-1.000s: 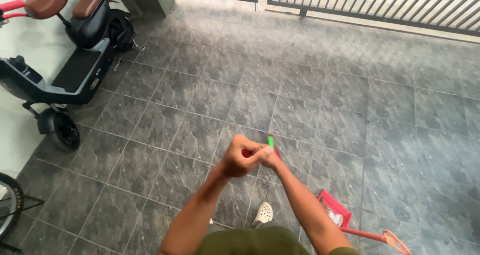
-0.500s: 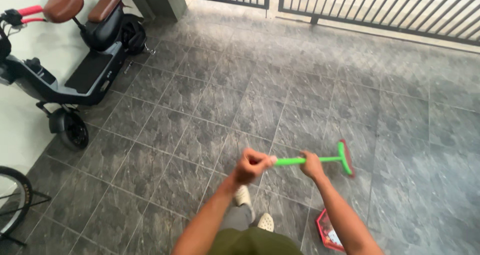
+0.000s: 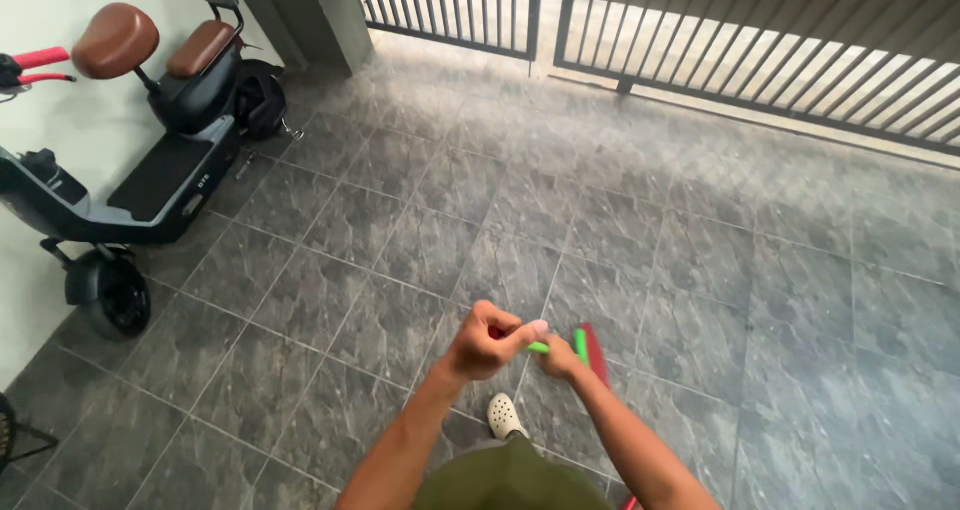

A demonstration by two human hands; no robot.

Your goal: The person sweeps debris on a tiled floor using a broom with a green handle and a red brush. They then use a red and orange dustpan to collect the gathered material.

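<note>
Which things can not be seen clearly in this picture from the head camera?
- Green broom handle: mostly hidden by the left hand and right hand.
- Red broom head: lower part hidden behind the right forearm.
- Scooter: front cut off by the left edge.
- White shoe: partly covered by the person's green clothing.

Green-handled broom (image 3: 580, 345) with a red head, seen almost end-on so it looks really short. Handle points up toward the camera, head down near the grey tiled floor (image 3: 700, 270), just past the white shoe (image 3: 505, 415).
</note>
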